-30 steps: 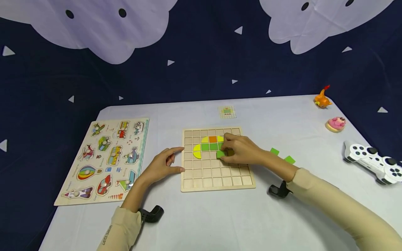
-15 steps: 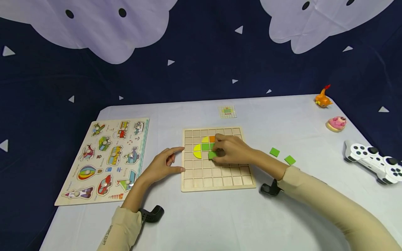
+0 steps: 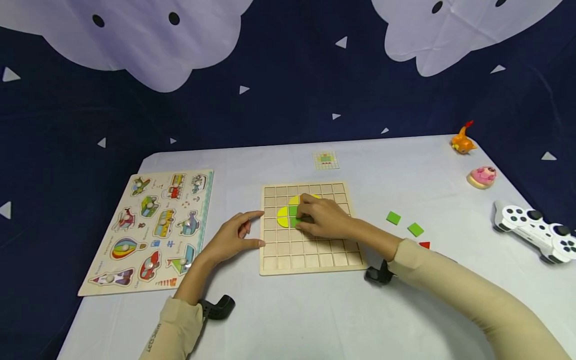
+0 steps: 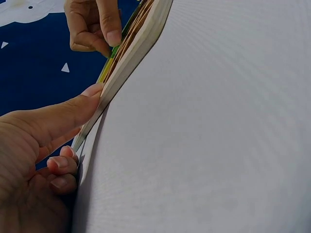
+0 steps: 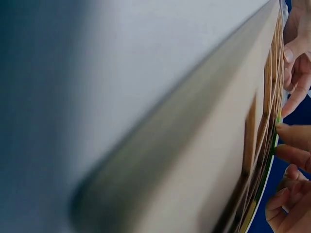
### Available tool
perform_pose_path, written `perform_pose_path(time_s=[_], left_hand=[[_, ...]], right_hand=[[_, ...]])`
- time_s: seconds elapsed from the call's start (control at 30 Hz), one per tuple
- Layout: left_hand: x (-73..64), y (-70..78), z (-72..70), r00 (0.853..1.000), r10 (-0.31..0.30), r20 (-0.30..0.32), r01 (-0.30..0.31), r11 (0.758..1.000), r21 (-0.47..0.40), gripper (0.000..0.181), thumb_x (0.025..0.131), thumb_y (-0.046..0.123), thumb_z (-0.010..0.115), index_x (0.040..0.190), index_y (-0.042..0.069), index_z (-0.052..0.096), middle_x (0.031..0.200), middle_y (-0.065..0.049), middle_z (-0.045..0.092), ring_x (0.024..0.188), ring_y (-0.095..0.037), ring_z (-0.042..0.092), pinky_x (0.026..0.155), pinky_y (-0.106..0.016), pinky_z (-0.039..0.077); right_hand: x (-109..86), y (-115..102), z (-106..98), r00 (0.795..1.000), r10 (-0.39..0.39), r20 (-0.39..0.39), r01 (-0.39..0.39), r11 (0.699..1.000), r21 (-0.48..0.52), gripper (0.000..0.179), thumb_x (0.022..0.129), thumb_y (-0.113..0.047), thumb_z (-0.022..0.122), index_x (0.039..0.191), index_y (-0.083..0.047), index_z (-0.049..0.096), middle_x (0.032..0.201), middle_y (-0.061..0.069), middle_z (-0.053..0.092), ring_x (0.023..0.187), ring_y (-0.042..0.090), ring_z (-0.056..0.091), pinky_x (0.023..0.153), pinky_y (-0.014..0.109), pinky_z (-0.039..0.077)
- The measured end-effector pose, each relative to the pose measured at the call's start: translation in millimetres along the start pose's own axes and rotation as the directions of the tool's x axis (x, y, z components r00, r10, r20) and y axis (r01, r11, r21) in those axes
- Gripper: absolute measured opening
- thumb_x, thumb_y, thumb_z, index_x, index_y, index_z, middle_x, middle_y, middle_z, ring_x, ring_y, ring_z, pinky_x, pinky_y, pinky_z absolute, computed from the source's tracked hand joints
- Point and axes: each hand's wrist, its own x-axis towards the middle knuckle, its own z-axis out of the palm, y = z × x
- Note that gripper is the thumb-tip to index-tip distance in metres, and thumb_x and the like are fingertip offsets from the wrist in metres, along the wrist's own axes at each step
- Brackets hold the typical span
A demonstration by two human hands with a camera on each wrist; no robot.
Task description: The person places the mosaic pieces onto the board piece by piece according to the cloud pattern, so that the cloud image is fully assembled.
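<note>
A wooden grid board (image 3: 283,262) lies in the middle of the table. My right hand (image 3: 328,218) reaches over it, thumb and fingertips pinching a green square tile (image 3: 293,222) at a cell in the grid. Another green tile (image 3: 293,210) and a yellow half-round tile (image 3: 282,216) sit right beside it; other tiles are partly hidden behind my fingers. At the board's left edge, my left hand (image 3: 230,237) rests its extended thumb and index finger against the wood. The left wrist view shows that thumb (image 4: 80,108) on the board's rim.
Right of the board lie two loose green tiles (image 3: 393,218) and a red piece (image 3: 425,245) by the sleeve. A small pattern card (image 3: 326,160) is behind the board. A vehicle puzzle (image 3: 148,235) occupies the left; a white game controller (image 3: 535,231) and two small figures (image 3: 481,177) the right.
My right hand has moved left across the board with the green square tile, to beside the yellow half-round tile. A red piece has come into view by the right sleeve. The left hand stays put.
</note>
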Motion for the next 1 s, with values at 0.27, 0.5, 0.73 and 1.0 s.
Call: perform_pose_path(time_s=[0.27, 0.5, 0.73, 1.0], left_hand=[[-0.9, -0.1, 1.2, 1.0, -0.011, 0.008, 0.011, 1.0, 0.01, 0.072, 0.078, 0.019, 0.085, 0.142, 0.011, 0.054, 0.083, -0.003, 0.041, 0.072, -0.015, 0.037, 0.069, -0.03, 0.034], [-1.8, -2.1, 1.8, 1.0, -0.02, 0.005, 0.02, 1.0, 0.02, 0.072, 0.078, 0.02, 0.085, 0.142, 0.012, 0.054, 0.083, -0.003, 0.041, 0.071, -0.015, 0.037, 0.07, -0.031, 0.034], [-2.2, -1.8, 0.6, 1.0, -0.012, 0.004, 0.011, 1.0, 0.027, 0.072, 0.078, 0.019, 0.084, 0.143, 0.012, 0.053, 0.083, -0.003, 0.041, 0.071, -0.015, 0.037, 0.07, -0.031, 0.034], [-0.9, 0.4, 1.1, 1.0, -0.003, 0.004, 0.003, 0.999, 0.04, 0.072, 0.078, 0.019, 0.085, 0.142, 0.011, 0.054, 0.082, -0.003, 0.041, 0.071, -0.015, 0.037, 0.071, -0.031, 0.034]], right_hand=[[-0.6, -3.1, -0.2, 0.999, 0.035, 0.03, -0.034, 0.999, -0.025, 0.019, 0.089, -0.026, 0.075, 0.095, -0.008, 0.074, 0.087, 0.0, 0.051, 0.066, 0.007, 0.044, 0.058, 0.019, 0.04], [-14.3, -1.0, -11.6, 0.997, 0.05, -0.065, -0.055, 0.996, -0.067, 0.028, 0.086, -0.033, 0.078, 0.1, -0.009, 0.076, 0.084, 0.001, 0.047, 0.063, 0.007, 0.041, 0.054, 0.02, 0.038], [-50.8, 21.3, -40.0, 0.977, 0.196, -0.088, -0.201, 0.978, -0.049, 0.031, 0.084, -0.029, 0.08, 0.107, -0.008, 0.076, 0.088, 0.004, 0.051, 0.066, 0.008, 0.041, 0.059, 0.027, 0.039], [-99.0, 49.7, -66.4, 0.934, 0.343, -0.097, -0.353, 0.929, -0.114, 0.035, 0.081, -0.026, 0.082, 0.109, -0.005, 0.076, 0.089, 0.004, 0.051, 0.068, 0.012, 0.039, 0.058, 0.027, 0.035]])
